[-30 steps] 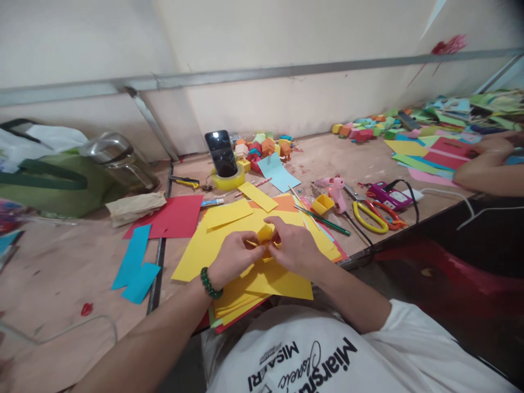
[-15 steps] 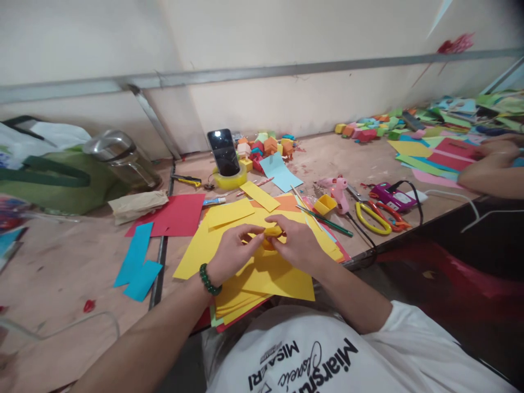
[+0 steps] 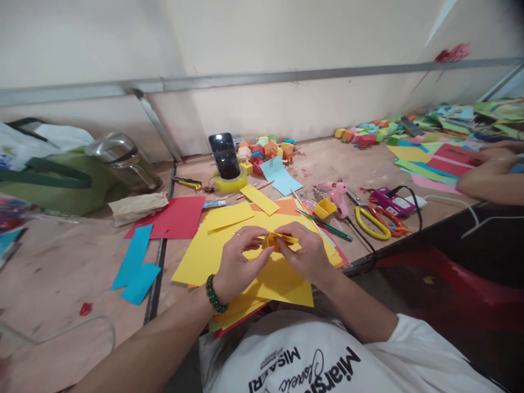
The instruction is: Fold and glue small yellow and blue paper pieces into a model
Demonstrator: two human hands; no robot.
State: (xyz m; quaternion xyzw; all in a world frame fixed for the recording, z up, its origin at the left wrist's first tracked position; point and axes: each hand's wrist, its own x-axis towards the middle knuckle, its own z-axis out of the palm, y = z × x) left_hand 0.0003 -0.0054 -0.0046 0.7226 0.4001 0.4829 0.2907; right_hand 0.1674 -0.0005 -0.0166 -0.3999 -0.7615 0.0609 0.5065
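Observation:
A small folded piece of yellow paper [image 3: 272,240] is held between both hands, above a stack of yellow paper sheets [image 3: 286,281]. My left hand [image 3: 242,256], with a green bead bracelet at the wrist, pinches its left side between thumb and fingers. On the other side my right hand [image 3: 305,250] grips a flap of it. My fingers cover part of the folds. Just beyond the hands lie two yellow paper strips, one of them a loose strip [image 3: 260,200]. A small open yellow paper box [image 3: 325,208] sits to the right, beside a green pencil [image 3: 327,225].
A pink glue gun [image 3: 338,197], yellow-handled scissors [image 3: 371,222] and red-handled pliers [image 3: 388,218] lie at right. A phone [image 3: 225,155] leans in a tape roll [image 3: 231,182] at the back. Blue strips [image 3: 133,256] lie left. Another person's hand [image 3: 497,158] is at far right.
The yellow paper has been turned in my fingers, and a flap now sticks out to the right. Both hands have shifted slightly, and the view has tilted a little.

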